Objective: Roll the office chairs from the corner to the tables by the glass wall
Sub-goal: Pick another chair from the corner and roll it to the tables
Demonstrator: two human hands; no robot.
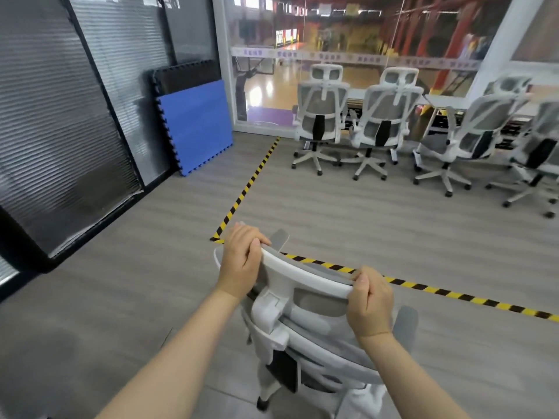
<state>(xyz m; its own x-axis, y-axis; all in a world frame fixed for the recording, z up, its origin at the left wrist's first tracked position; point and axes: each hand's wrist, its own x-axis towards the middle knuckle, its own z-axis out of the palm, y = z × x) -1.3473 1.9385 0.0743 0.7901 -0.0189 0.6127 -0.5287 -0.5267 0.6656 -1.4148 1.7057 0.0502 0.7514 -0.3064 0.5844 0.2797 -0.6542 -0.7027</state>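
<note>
I hold the white office chair [305,322] by its headrest [302,276], directly in front of me at 6 o'clock in the view. My left hand [240,263] is curled over the left end of the headrest's top edge, and my right hand [370,300] grips the right end in the same way, with the thumbs on my side. So both hands are closed firmly on the headrest.

The chair stands just before the yellow-black floor tape [423,288], which runs across the floor under and beyond it. The tables [447,101] by the glass wall [348,40] are at about 1 o'clock, well apart from me. Four chairs already stand there: one [320,113] at 12 o'clock, another [387,116] beside it, a third [472,131] and a fourth [541,146] at the right edge.

To do this step well, I think I should push with equal force from both hands, so the chair does not turn on its castors. The headrest is the highest part and may flex or tip the chair, so a low, steady push is safer than a quick one. I should steer gently toward 1 o'clock, and watch that the wheels pass over the tape without catching. I cannot see a free place at the tables from here.
</note>
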